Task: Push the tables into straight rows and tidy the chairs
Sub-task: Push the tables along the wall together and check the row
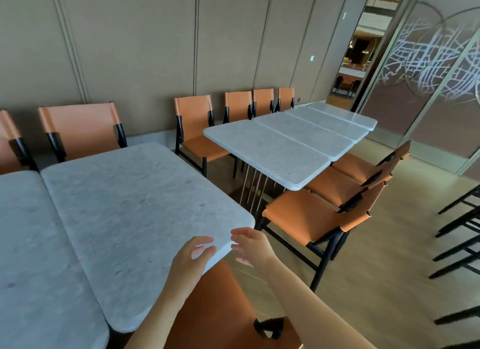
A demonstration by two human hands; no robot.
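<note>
Apparently open hands [193, 255] at table [145, 213] corner.

panelled wall [130, 42], patterned glass partition [428, 63], doorway [355, 52]

The leftmost marble table [31, 257] runs off the frame's left edge. An orange chair [226, 309] at bottom centre sits half-hidden under the near table [135, 218] — black chair legs [457, 234] are cut off at right.

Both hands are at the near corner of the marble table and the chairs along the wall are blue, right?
Not quite. The head view shows both the left hand and right hand at the marble table's near corner, but the chairs along the wall are orange.
</note>
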